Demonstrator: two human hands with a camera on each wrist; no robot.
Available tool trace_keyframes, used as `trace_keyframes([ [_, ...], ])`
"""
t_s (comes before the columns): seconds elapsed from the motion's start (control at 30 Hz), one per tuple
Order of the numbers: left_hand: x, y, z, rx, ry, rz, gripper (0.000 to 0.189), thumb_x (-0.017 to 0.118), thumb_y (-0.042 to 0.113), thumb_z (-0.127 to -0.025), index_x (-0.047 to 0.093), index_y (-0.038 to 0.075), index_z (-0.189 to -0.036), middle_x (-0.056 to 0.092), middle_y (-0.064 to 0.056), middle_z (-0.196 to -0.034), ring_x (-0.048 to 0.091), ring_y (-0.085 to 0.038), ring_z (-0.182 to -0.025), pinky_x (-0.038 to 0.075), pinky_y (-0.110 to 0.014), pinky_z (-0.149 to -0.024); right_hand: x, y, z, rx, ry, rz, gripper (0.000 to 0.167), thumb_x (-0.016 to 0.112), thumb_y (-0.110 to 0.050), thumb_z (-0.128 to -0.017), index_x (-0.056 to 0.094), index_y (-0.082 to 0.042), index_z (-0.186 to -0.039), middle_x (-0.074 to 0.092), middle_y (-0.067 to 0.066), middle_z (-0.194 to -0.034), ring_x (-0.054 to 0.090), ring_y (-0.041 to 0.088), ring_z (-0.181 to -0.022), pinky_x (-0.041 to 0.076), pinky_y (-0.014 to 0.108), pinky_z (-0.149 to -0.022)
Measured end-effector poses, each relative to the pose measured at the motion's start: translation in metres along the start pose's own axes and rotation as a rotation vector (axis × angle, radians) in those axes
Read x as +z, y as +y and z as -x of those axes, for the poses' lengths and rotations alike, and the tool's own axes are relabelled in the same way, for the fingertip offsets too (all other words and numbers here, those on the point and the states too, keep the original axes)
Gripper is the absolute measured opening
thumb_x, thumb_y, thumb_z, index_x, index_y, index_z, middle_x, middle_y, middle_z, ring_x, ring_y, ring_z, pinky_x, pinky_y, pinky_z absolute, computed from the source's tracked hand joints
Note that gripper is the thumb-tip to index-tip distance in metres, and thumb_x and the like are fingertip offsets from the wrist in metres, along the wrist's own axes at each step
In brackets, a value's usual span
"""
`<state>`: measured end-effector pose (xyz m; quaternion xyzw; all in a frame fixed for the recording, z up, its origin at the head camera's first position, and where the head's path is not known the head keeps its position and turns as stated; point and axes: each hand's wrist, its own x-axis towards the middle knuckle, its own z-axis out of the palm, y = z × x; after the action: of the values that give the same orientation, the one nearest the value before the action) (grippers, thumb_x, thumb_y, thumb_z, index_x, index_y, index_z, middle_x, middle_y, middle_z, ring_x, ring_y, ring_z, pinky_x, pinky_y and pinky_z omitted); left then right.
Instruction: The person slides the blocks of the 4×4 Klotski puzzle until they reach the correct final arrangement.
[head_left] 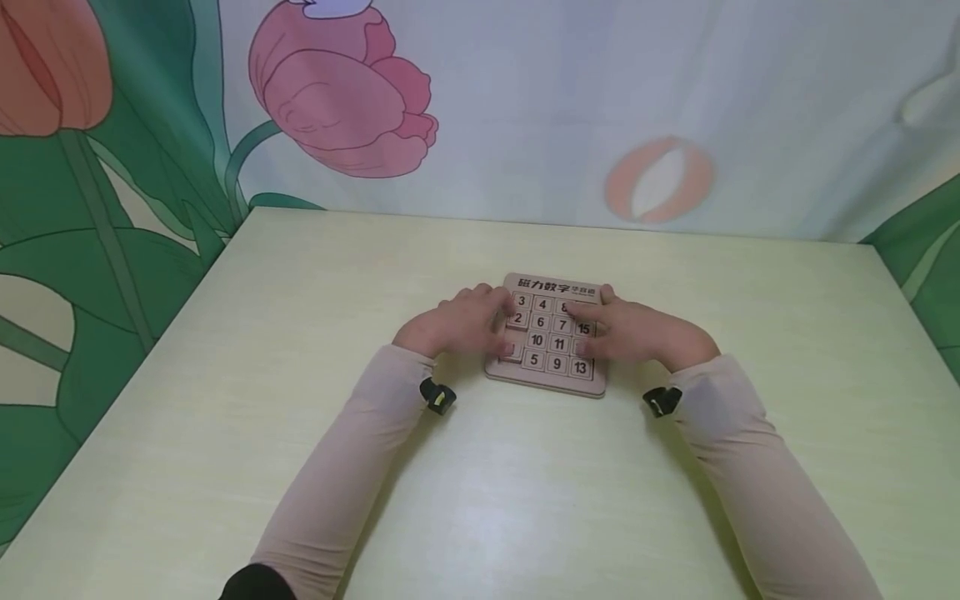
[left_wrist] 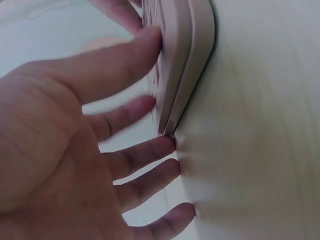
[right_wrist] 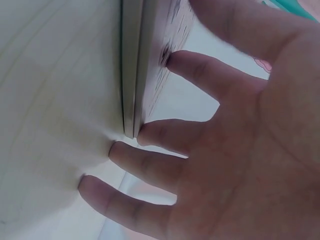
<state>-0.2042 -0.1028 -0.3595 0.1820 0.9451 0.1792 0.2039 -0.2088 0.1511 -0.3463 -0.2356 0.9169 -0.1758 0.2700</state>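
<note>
A flat pinkish number sliding puzzle (head_left: 545, 381) lies on the table, with numbered square tiles and dark Chinese lettering along its far edge. My left hand (head_left: 471, 321) is at its left side, fingers spread. Its thumb (left_wrist: 142, 47) and index finger rest at the left tile column, while other fingertips touch the puzzle's edge and the tabletop. At the right side my right hand (head_left: 637, 332) lies with its index finger (right_wrist: 200, 70) on the tiles near the 8 and its thumb over the lower right ones. Some right-column tiles are hidden under those fingers. A gap shows below tile 2.
The pale table (head_left: 480, 500) extends around the puzzle on all sides. Behind it hangs a light curtain (head_left: 525, 108) printed with large flowers and leaves. Dark bands (head_left: 437, 396) sit at both wrists, over light sleeves.
</note>
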Motion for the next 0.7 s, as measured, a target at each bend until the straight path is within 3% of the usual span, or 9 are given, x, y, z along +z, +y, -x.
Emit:
trace_keyframes([
  [0.13,0.004,0.000,-0.004,-0.014,0.064,0.012,0.047,0.070,0.034,-0.096,0.051,0.011,-0.133,0.054,-0.003,-0.116,0.049,-0.023,-0.105,0.042,-0.050,-0.097,0.001,0.003,0.001,-0.005,-0.002,-0.019,0.078,0.067,-0.036,-0.098,0.027,-0.013,-0.160,-0.006,0.043,-0.156,0.022,0.057,-0.141,0.022,0.066,-0.113],
  [0.23,0.006,0.001,-0.006,-0.037,0.087,0.002,0.057,0.069,0.036,-0.097,0.045,0.009,-0.142,0.055,-0.004,-0.120,0.051,-0.024,-0.108,0.044,-0.050,-0.098,0.003,0.005,0.001,-0.007,-0.002,-0.030,0.081,0.068,-0.039,-0.096,0.027,-0.013,-0.161,-0.006,0.043,-0.156,0.018,0.057,-0.143,0.021,0.065,-0.113],
  [0.43,0.008,0.009,-0.003,-0.068,0.073,-0.031,0.088,0.066,0.048,-0.096,0.020,0.013,-0.162,0.045,-0.012,-0.148,0.043,-0.031,-0.131,0.035,-0.061,-0.107,0.004,0.006,0.001,-0.015,-0.005,-0.031,0.083,0.068,-0.041,-0.096,0.026,-0.013,-0.161,-0.006,0.042,-0.157,0.015,0.056,-0.144,0.020,0.066,-0.113],
  [0.57,0.011,0.015,0.001,-0.045,0.063,-0.076,0.101,0.067,0.060,-0.090,0.015,0.015,-0.163,0.043,-0.017,-0.146,0.042,-0.033,-0.128,0.035,-0.063,-0.105,0.003,0.005,0.001,-0.029,-0.005,-0.022,0.084,0.069,-0.042,-0.096,0.025,-0.012,-0.161,-0.006,0.043,-0.156,0.016,0.057,-0.143,0.020,0.066,-0.113],
  [0.7,0.010,0.017,0.002,-0.040,0.042,-0.104,0.097,0.068,0.058,-0.090,0.018,0.018,-0.163,0.041,-0.018,-0.146,0.041,-0.034,-0.127,0.035,-0.063,-0.104,0.002,0.004,0.000,-0.023,-0.008,-0.026,0.084,0.068,-0.043,-0.095,0.025,-0.013,-0.161,-0.006,0.042,-0.157,0.014,0.056,-0.144,0.019,0.066,-0.114],
])
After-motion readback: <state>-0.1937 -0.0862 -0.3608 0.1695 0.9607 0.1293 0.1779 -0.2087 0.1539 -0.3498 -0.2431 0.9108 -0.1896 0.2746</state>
